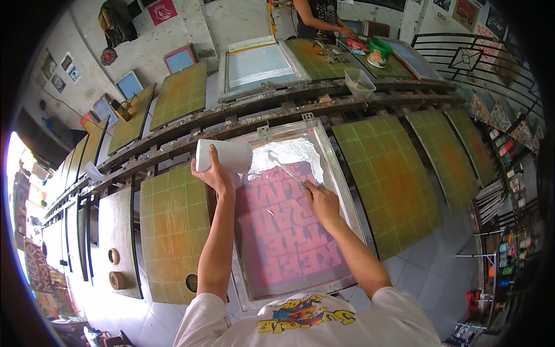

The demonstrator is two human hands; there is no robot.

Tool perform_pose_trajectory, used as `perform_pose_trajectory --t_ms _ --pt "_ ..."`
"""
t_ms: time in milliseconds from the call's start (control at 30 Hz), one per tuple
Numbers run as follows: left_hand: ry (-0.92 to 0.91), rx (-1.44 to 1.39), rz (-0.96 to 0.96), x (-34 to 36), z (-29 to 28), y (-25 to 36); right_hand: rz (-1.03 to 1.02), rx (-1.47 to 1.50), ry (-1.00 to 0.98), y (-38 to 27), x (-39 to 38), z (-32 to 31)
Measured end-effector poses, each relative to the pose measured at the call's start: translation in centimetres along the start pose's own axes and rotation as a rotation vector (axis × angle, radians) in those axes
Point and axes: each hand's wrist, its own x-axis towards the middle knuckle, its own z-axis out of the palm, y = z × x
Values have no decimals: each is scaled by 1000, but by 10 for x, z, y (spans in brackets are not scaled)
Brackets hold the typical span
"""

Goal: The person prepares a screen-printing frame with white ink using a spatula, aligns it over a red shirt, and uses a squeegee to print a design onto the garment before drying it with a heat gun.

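My left hand (215, 172) grips a white plastic tub (225, 156), tipped on its side over the upper left of a metal-framed printing screen (340, 194). The screen's pink stencil (277, 243) carries large block lettering. Thick white ink (295, 147) spreads across the screen's top end. My right hand (321, 202) is closed on the handle of a thin mixing tool (287, 170), whose head lies in the ink to the right of the tub's mouth.
Green gridded boards (384, 185) line the long rail (393, 92) on both sides. Tape rolls (117, 280) lie on a pale board at left. Across the rail a co-worker (315, 20) handles things beside a green bucket (378, 53); a clear container (359, 84) stands nearer.
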Motion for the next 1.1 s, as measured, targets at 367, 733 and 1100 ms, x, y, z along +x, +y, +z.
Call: perform_pose_trajectory --t_ms 367,733,1100 --pt "-8 37 8 3 1 6 -170 62 -107 -17 18 67" --pt "-98 38 -8 -15 38 -15 -239 -137 -133 29 36 67" --pt "-85 20 -38 -23 29 -8 195 -146 -213 46 4 27"
